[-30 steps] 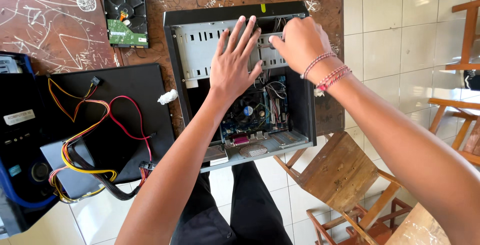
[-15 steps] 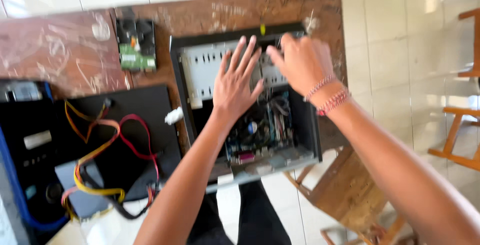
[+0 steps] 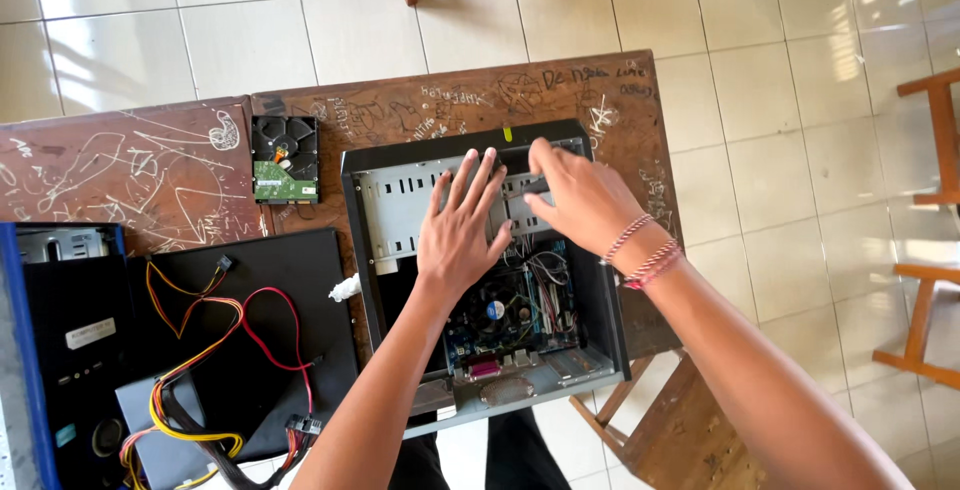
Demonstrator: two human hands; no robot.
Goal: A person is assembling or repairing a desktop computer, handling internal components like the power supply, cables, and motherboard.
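Computer case [image 3: 480, 280] lies open on its side on the brown wooden table [image 3: 130, 180], which is covered in scribbles. It sits on the right part of the table, and its near end hangs a little over the table edge.

Both hands are inside the far half of the case, on the grey metal cage [image 3: 400, 212] with long slots. The left hand [image 3: 460, 235] lies flat on the cage with its fingers spread wide, holding nothing. The right hand [image 3: 580, 200] is bent over the far right part of the cage. Its fingers curl down on the metal there, but I cannot tell if they grip a part or only press on it.

It looks like the step of working on the metal cage, feeling it or getting it loose. The next move would need a firm hold on the cage and care not to pull the thin wires [image 3: 545, 275] just near the right hand.

The case is black outside and grey inside. In its near half there is a blue board [image 3: 505, 325] with a small round fan and many wires.

Left of the case lie a hard drive [image 3: 285, 160], a flat black panel [image 3: 250, 340] with red and yellow cables [image 3: 200, 350], and another black computer box [image 3: 70, 350].
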